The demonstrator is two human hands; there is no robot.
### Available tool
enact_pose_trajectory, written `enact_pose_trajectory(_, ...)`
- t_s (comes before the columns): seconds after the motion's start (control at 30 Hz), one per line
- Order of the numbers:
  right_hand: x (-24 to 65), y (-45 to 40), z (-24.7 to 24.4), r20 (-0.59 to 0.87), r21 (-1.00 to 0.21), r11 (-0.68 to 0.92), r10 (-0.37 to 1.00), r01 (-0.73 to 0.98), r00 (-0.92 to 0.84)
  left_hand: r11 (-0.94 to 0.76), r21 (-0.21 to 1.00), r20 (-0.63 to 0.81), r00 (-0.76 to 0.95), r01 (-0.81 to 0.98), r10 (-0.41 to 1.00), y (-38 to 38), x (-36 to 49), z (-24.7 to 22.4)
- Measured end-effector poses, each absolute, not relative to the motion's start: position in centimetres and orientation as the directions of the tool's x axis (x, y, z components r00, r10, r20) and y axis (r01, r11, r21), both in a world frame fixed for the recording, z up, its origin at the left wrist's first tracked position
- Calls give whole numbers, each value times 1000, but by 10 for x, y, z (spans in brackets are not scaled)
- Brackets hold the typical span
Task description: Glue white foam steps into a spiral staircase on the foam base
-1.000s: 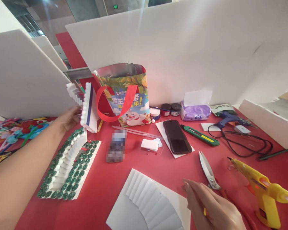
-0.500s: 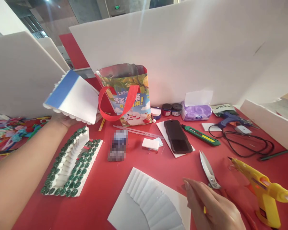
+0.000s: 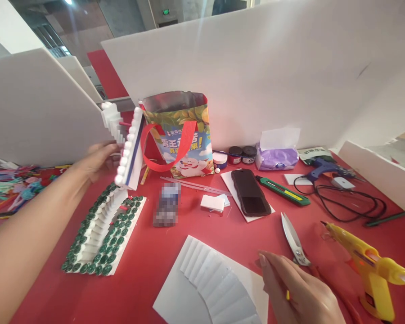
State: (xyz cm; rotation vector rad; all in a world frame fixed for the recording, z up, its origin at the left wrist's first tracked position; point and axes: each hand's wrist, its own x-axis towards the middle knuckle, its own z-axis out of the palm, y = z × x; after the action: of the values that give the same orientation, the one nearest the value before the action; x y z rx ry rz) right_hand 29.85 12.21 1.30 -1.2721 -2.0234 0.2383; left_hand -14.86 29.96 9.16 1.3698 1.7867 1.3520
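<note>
My left hand (image 3: 99, 159) grips a small white foam-board staircase model (image 3: 128, 146), raised above the table and turned edge-on. White bead-like balls line its edge, and a blue band runs beside them. Below it lies a second staircase model (image 3: 104, 240), covered in green round pieces. My right hand (image 3: 299, 285) is closed in a pinch at the lower right; a small yellow bit shows between its fingers, but what it holds cannot be made out. Beside that hand lies a white board with a curved fan of steps (image 3: 219, 281).
Scissors (image 3: 293, 238) and a yellow glue gun (image 3: 364, 265) lie at right. Further back are a phone (image 3: 251, 193), a green utility knife (image 3: 283, 191), a purple tissue pack (image 3: 277, 158) and a blue glue gun (image 3: 327, 170). A printed bag (image 3: 189, 144) stands before white panels.
My left hand has turned the held model from its flat white-and-blue face to edge-on, bringing its steps and ball-lined edge into view. My right hand has stayed in place.
</note>
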Motion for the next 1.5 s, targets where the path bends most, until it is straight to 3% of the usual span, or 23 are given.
enact_pose_trajectory(0.13, 299, 122, 14, 494, -504, 513, 831, 695, -256, -108, 912, 261, -358, 395, 896, 282, -145, 95)
enact_pose_trajectory(0.37, 297, 123, 12, 501, -485, 527, 822, 698, -272, -330, 792, 504, -246, 513, 828, 253, -126, 109)
enact_pose_trajectory(0.63, 294, 124, 11, 476, -490, 505, 838, 710, -268, -361, 527, 641, -80, 770, 764, 220, -104, 132)
enact_pose_trajectory(0.83, 290, 123, 17, 499, -485, 478, 839, 732, -217, -482, 293, 631, 211, 826, 746, 199, -90, 135)
enact_pose_trajectory(0.97, 287, 122, 18, 485, -494, 442, 855, 749, -185, -467, 331, 548, 236, 820, 802, 192, -73, 138)
enact_pose_trajectory(1.3, 288, 122, 18, 465, -510, 411, 871, 756, -159, -232, 498, 298, 87, 836, 951, 197, -60, 152)
enact_pose_trajectory(1.4, 289, 123, 20, 455, -513, 402, 876, 759, -157, -115, 559, 249, -34, 821, 968, 212, -75, 166)
enact_pose_trajectory(1.5, 290, 123, 20, 480, -506, 418, 863, 755, -156, -20, 596, 308, -206, 802, 929, 228, -99, 175)
